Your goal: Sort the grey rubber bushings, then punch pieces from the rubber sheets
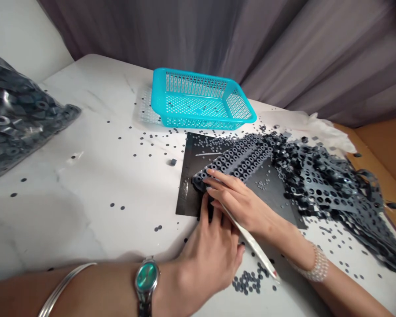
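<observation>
A dark grey sheet strip with rows of rings [232, 160] lies slantwise on a black mat [188, 196]. My right hand [239, 200] rests over the strip's near left end, its fingers closed round a white pen-like tool [257, 248] that slopes down to the right. The tool's working tip is hidden under the fingers. Just below, my left hand [211, 251] lies palm down with its fingers apart, the fingertips at the strip's near edge and partly covered by my right hand.
A turquoise basket [201, 121] stands at the back. A tangled heap of punched dark sheets [323, 185] lies at the right. At the left is a clear bag of dark pieces [20, 119]. Small dark discs [249, 281] are scattered over the white table [86, 185].
</observation>
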`<action>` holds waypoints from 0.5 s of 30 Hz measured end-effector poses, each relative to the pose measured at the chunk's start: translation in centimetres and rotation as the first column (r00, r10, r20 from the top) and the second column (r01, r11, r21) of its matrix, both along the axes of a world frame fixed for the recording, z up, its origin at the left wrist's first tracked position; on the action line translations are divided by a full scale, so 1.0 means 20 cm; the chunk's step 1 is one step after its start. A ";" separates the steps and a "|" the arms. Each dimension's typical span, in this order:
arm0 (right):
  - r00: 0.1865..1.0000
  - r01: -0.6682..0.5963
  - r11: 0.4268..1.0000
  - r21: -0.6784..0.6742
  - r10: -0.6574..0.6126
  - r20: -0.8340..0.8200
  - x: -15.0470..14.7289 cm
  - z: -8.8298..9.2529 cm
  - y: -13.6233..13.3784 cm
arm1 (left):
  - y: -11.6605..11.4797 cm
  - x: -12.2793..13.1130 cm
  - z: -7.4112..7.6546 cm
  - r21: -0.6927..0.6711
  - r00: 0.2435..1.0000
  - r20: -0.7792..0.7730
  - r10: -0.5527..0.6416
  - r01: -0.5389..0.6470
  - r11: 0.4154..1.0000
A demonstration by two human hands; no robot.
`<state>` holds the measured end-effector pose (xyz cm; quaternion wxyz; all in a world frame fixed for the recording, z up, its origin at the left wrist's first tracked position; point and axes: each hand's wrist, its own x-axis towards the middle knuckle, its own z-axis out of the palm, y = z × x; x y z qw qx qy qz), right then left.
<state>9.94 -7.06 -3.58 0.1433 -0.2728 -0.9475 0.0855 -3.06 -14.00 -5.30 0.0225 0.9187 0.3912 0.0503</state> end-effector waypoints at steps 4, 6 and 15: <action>1.000 0.027 0.986 0.167 -0.028 0.007 0.00 0.00 0.03 | 0.01 0.00 0.00 0.024 1.000 0.024 0.012 -0.013 1.000; 0.997 0.073 0.966 0.247 -0.070 -0.021 0.01 0.02 0.05 | 0.01 0.00 0.00 0.046 0.998 0.049 0.037 -0.039 0.998; 0.768 0.568 0.821 -0.061 -0.555 -0.319 0.10 0.07 0.12 | 0.02 -0.02 -0.02 0.117 0.992 0.101 0.075 -0.086 0.989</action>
